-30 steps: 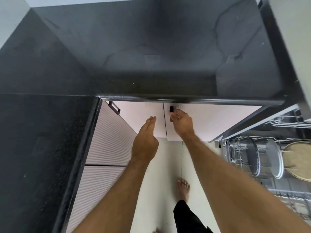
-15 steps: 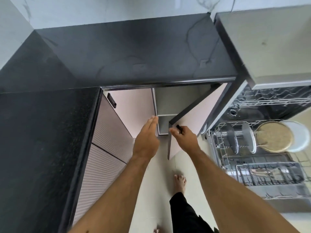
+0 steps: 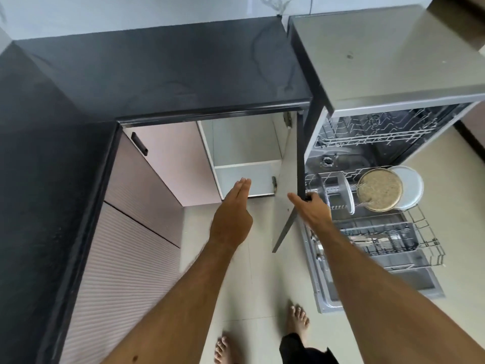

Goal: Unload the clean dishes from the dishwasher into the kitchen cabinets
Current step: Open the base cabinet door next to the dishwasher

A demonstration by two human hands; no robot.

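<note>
No dishes unloaded: speckled round plate [image 3: 379, 191] sits racked; right hand [image 3: 312, 209] grips white cabinet door [image 3: 288, 185], left hand [image 3: 231, 222] flat, fingers together.

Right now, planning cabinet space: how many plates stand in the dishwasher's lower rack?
4 visible: two grey plates on edge at the rack's left, a speckled tan plate to their right, a white plate behind it. More may be hidden.

A black stone desk [image 3: 162, 69] wraps from nine to twelve o'clock; pale floor tiles [image 3: 262, 285] below, a white wall [image 3: 131, 11] beyond.
</note>
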